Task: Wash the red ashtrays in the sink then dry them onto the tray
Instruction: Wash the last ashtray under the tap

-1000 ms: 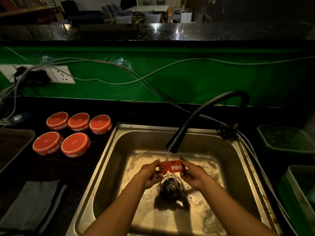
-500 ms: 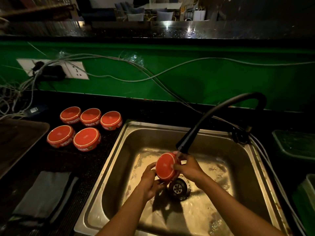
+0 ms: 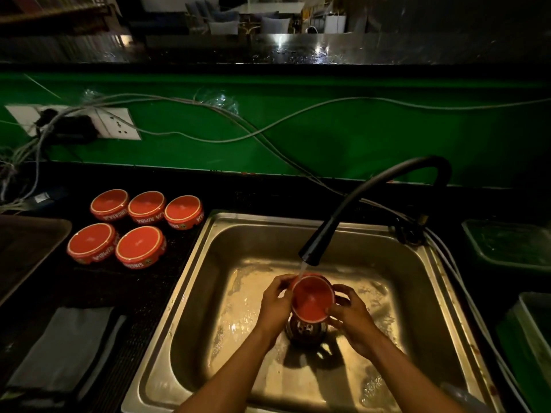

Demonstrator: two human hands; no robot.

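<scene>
Both the left hand (image 3: pixel 275 305) and right hand (image 3: pixel 351 318) curled round the wet red ashtray (image 3: pixel 312 299) at its rim, judged rigid, slippery, probably breakable.

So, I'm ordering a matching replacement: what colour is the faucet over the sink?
Matte black faucet, clearest in the head view.

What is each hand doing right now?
Left hand: grips the red ashtray under the running tap.
Right hand: fingers curled round the same ashtray's other side.
</scene>
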